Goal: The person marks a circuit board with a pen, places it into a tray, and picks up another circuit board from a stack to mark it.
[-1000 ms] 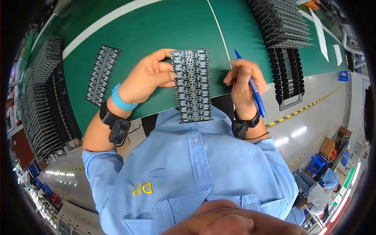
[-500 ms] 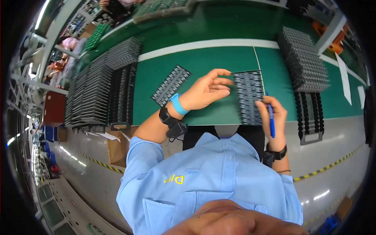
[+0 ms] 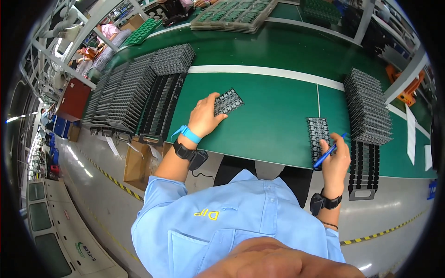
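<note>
My left hand (image 3: 204, 116) grips the near-left side of a dark circuit board panel (image 3: 229, 102), thumb and fingers at its edges, over the green tabletop (image 3: 264, 125). The panel lies slanted, its face covered with rows of small pale parts. On the right, my right hand (image 3: 337, 162) has a blue pen (image 3: 325, 155) tucked between its curled fingers. Those fingers also reach the right edge of a second circuit board panel (image 3: 317, 132), which stands lengthwise near the table's front edge. How firmly they grip that panel is hidden behind the hand and pen.
Racks of stacked boards (image 3: 125, 88) fill the left side. On the right, another stack (image 3: 368, 106) sits on a black slotted rack (image 3: 364, 169) overhanging the front edge. A tray of green boards (image 3: 234, 15) lies at the back. A white strip (image 3: 269, 71) crosses the table.
My left hand has moved left and taken hold of the panel lying there. My right hand has shifted right with the pen and the other panel. The view has shifted too.
</note>
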Demonstrator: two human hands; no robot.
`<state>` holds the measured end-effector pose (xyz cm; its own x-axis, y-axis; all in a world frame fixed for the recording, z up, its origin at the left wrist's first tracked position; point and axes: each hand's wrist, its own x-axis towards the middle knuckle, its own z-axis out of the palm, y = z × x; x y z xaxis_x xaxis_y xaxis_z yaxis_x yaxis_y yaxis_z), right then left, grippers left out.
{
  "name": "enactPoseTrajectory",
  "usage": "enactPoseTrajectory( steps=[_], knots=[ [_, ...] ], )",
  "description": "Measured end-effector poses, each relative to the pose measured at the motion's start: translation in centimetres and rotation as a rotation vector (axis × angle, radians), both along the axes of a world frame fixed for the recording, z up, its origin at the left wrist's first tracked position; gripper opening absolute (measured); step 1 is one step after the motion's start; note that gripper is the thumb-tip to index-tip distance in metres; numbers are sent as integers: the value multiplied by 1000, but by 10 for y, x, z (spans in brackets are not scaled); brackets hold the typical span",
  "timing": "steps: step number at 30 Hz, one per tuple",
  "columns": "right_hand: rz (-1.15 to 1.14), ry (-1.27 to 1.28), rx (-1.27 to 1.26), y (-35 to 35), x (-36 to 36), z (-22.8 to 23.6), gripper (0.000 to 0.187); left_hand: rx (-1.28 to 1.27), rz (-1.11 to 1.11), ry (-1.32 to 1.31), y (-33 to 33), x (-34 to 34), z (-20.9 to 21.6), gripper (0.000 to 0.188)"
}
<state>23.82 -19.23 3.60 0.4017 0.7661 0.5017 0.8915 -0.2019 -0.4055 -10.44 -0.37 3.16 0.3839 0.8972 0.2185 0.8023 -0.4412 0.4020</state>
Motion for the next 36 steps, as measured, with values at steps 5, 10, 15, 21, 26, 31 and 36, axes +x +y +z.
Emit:
enactPoseTrajectory(
  steps=[5, 10, 15, 21, 26, 31, 36],
  knots=[
    [460, 549, 187, 3, -44, -2, 19, 75, 14, -2, -6, 9, 19, 67],
    [616, 847, 43, 8, -57, -9, 16, -203, -103, 86, 4, 13, 44, 56],
    [528, 935, 211, 19, -70, 3, 21, -342, -336, -461, -14, 44, 39, 47],
    [469, 1069, 147, 29, -52, -5, 33, -993, -505, -898, -45, 102, 28, 46],
    [419, 1259, 2, 23, -46, -11, 34, -1211, -676, -712, -17, 109, 13, 45],
    [402, 934, 172, 25, -42, -1, 27, -1323, -623, -646, -10, 114, -5, 46],
    [677, 1292, 165, 40, -37, -14, 25, -1340, -626, -686, -20, 117, -24, 49]
  ],
)
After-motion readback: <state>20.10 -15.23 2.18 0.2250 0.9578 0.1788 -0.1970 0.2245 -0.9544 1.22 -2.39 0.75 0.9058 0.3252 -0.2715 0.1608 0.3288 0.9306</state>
